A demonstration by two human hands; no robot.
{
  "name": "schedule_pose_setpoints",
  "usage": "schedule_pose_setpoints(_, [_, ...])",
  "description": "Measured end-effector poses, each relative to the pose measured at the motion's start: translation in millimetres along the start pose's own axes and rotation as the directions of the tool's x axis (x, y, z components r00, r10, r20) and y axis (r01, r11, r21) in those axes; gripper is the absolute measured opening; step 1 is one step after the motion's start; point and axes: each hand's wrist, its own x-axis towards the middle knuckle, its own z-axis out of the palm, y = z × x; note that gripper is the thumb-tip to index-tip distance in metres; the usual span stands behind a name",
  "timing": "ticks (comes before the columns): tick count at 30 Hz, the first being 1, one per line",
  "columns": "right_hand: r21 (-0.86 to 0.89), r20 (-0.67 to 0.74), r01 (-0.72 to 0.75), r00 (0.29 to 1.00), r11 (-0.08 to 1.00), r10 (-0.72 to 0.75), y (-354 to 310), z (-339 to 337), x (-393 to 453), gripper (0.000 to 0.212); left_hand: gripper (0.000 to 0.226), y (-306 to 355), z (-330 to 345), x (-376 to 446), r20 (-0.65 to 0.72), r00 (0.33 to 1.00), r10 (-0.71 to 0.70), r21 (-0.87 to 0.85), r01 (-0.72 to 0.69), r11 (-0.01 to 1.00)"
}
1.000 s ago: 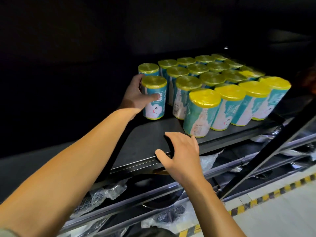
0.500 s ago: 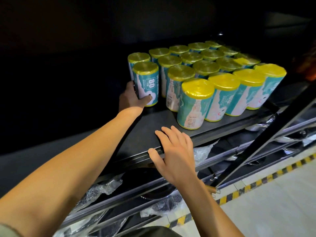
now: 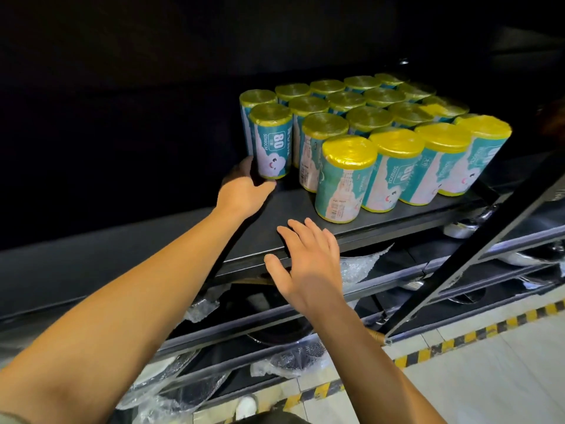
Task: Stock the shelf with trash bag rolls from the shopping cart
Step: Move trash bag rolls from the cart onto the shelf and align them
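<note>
Obs., head view. Landmark: the dark shelf [image 3: 305, 209], top tier of a metal rack.

Trash bag rolls [image 3: 367, 123]: a block of upright cylinders stands on the shelf, teal-and-white printed wrappers, yellow tops, packed touching or nearly touching in several rows running toward the back of the shelf. The rear rows sit in shadow; exact count not readable. The block fills the right part of the shelf; the front left part of the shelf is bare dark board.

Corner roll [image 3: 273, 142]: the front roll at the left edge of the block, upright, label showing "80" and a cloud face. It stands just beside its neighbours.

Left hand [image 3: 244, 191]: reaches onto the shelf at the base of the corner roll. Thumb lies across the front of the roll's foot, fingers go round its left side, partly hidden behind it. Hand cups the roll's bottom; how firm the grip is, I cannot tell.

Right hand [image 3: 308, 264]: at the front lip of the shelf, below and forward of the block. Fingers straight and spread, palm down, grasping nothing; fingertips over the shelf board, thumb at the front edge. Contact with the board not certain.

Under the shelf: lower rack tiers [image 3: 397, 276] carrying dark round items in clear plastic wrap [image 3: 293, 359]. Beyond the rack's foot, pale floor tiles with yellow-black hazard tape [image 3: 477, 335].
</note>
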Motion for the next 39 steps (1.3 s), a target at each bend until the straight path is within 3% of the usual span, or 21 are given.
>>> schedule_pose_setpoints(5, [0.186, -0.034, 0.023, 0.999, 0.982, -0.017, -4, -7, -23, 0.054, 0.064, -24, -23, -73, 0.135, 0.990, 0.031, 0.212, -0.059, 0.976])
schedule_pose_setpoints(7, [0.262, 0.026, 0.004, 1.000, 0.965, -0.011, -9, -9, -34, 0.055, 0.064, -37, -32, -107, 0.146, 0.989, 0.021, 0.334, -0.069, 0.940])
schedule_pose_setpoints(12, [0.299, 0.019, 0.135, 0.989, 0.945, -0.148, -26, -1, -65, 0.053, 0.062, -73, -43, -209, 0.008, 0.999, -0.049, 0.407, 0.041, 0.913])
schedule_pose_setpoints(17, [0.395, 0.236, 0.188, 0.925, 0.899, -0.297, -64, 20, -110, 0.058, 0.057, -122, -55, -317, -0.145, 0.969, -0.202, 0.324, 0.240, 0.915])
schedule_pose_setpoints(21, [0.432, 0.436, 0.245, 0.786, 0.868, -0.438, -107, 43, -153, 0.070, 0.059, -143, -65, -411, -0.316, 0.868, -0.384, 0.114, 0.436, 0.893])
schedule_pose_setpoints(25, [0.504, 0.596, 0.339, 0.529, 0.794, -0.604, -170, 61, -209, 0.081, 0.057, -161, -82, -506, -0.441, 0.700, -0.562, -0.046, 0.607, 0.793])
schedule_pose_setpoints(28, [0.561, 0.603, 0.414, 0.389, 0.717, -0.696, -224, 73, -259, 0.071, 0.057, -176, -92, -576, -0.504, 0.557, -0.660, -0.178, 0.680, 0.711])
schedule_pose_setpoints(31, [0.596, 0.583, 0.445, 0.332, 0.668, -0.742, -277, 82, -311, 0.060, 0.058, -188, -109, -638, -0.535, 0.431, -0.727, -0.273, 0.726, 0.632])
schedule_pose_setpoints(35, [0.602, 0.625, 0.406, 0.296, 0.687, -0.723, -330, 94, -377, 0.065, 0.050, -215, -136, -713, -0.584, 0.378, -0.719, -0.268, 0.746, 0.609])
schedule_pose_setpoints(39, [0.587, 0.681, 0.381, 0.245, 0.714, -0.690, -361, 104, -432, 0.074, 0.057, -248, -161, -773, -0.560, 0.299, -0.772, -0.296, 0.799, 0.524])
